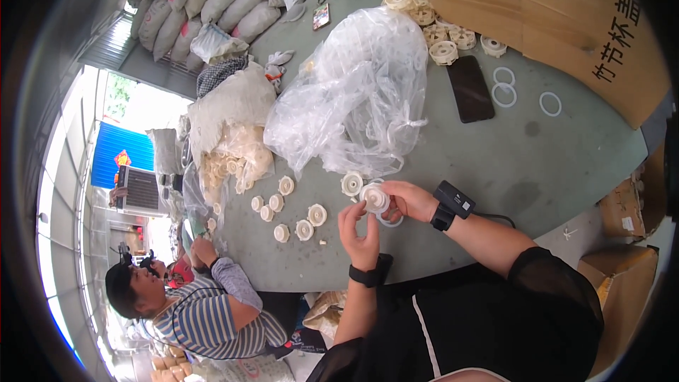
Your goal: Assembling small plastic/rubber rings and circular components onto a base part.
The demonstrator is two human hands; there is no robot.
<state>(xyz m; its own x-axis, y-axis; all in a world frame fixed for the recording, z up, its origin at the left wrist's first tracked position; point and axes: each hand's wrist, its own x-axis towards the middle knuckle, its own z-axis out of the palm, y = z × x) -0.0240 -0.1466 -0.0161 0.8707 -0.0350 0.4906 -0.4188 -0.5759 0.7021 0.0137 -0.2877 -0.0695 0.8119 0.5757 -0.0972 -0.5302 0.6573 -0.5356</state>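
Observation:
Near the table's front edge, both my hands are on a round whitish plastic cap (375, 199) with a stepped, raised centre. The fingers and thumb of my left hand (359, 242) pinch its left and lower side. My right hand (409, 201) grips the opposite side. A pale ring (390, 220) lies on the table under my right hand, partly hidden by it. Just left of the held piece sits a cream cap (351, 184) with a hollow middle. More cream caps (316, 215) are scattered farther left on the table.
A large clear plastic bag (346, 92) lies beyond my hands. A dark phone (470, 89) and white rings (550, 104) are at the right, below a cardboard box (537, 7) and piled cream parts (443, 52). A co-worker in stripes (205, 318) is at the left end.

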